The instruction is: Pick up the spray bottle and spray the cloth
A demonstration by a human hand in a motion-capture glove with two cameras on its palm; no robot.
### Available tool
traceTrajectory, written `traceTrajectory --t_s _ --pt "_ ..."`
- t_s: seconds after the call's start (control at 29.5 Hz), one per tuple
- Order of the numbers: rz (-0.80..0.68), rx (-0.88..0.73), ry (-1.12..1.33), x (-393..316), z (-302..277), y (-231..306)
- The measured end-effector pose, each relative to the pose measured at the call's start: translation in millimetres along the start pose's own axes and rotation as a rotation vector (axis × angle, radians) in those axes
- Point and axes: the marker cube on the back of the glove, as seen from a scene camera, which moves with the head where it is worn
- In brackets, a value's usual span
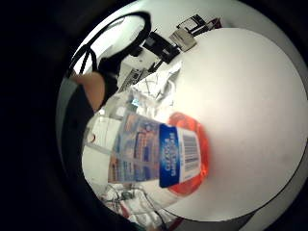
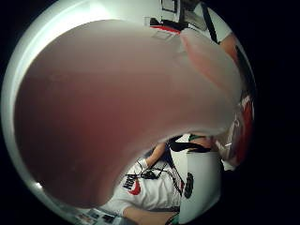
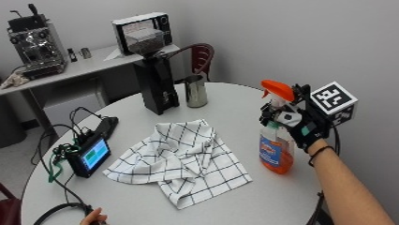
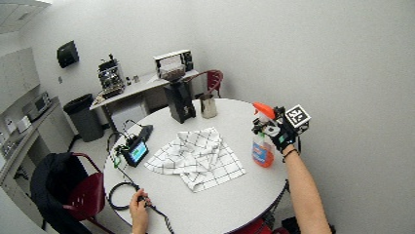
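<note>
A clear spray bottle with orange liquid and an orange trigger head stands upright at the right side of the round white table. My gloved right hand grips its neck just below the head. Whether the base touches the table I cannot tell. In the little finger side palm view the labelled bottle lies close under the palm, and it fills the thumb side palm view as the bottle. A white cloth with a black grid lies crumpled mid-table, left of the bottle and apart from it; the cloth also shows in the wide view.
A black coffee grinder and a metal jug stand at the table's back. A small screen device with cables sits at the left. A bare left hand rests at the front edge.
</note>
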Motion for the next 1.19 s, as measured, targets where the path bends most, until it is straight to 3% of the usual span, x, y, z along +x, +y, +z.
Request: traceTrajectory --t_s 0.27,0.54,0.71,0.98,1.19 --pt "0.045 0.037 0.037 9.3 -5.3 16.9" --pt "0.093 -0.138 0.129 -56.5 -17.9 22.4" --pt "0.177 -0.213 0.240 -99.8 7.5 12.1" --pt "0.427 -0.355 0.295 8.6 56.4 40.0" --pt "0.395 -0.329 0.286 -24.1 41.1 37.2"
